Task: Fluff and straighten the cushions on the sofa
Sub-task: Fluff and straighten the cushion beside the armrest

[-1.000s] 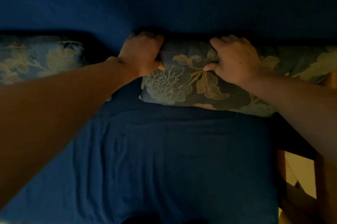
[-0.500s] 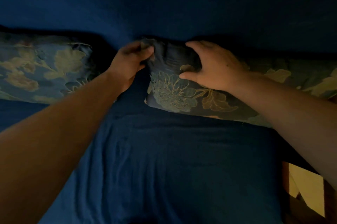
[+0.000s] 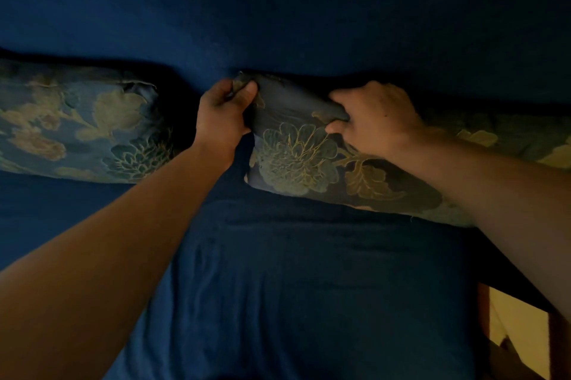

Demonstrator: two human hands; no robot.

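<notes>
A dark blue cushion with a gold flower pattern [image 3: 302,160] leans against the sofa back, right of centre. My left hand [image 3: 224,113] pinches its upper left corner between thumb and fingers. My right hand [image 3: 374,116] grips a fold of the same cushion's fabric near its top edge. A second floral cushion [image 3: 77,126] lies at the left against the sofa back, apart from both hands. The sofa [image 3: 293,287] is covered in dark blue fabric. The light is dim.
A gap of bare sofa back separates the two cushions. At the lower right, past the sofa's edge, a wooden frame [image 3: 559,345] and a strip of pale floor [image 3: 519,321] show.
My left hand has shifted from the cushion's left side up to its top corner and closed on it. My right hand has moved left and bunched the fabric. The view has shifted right.
</notes>
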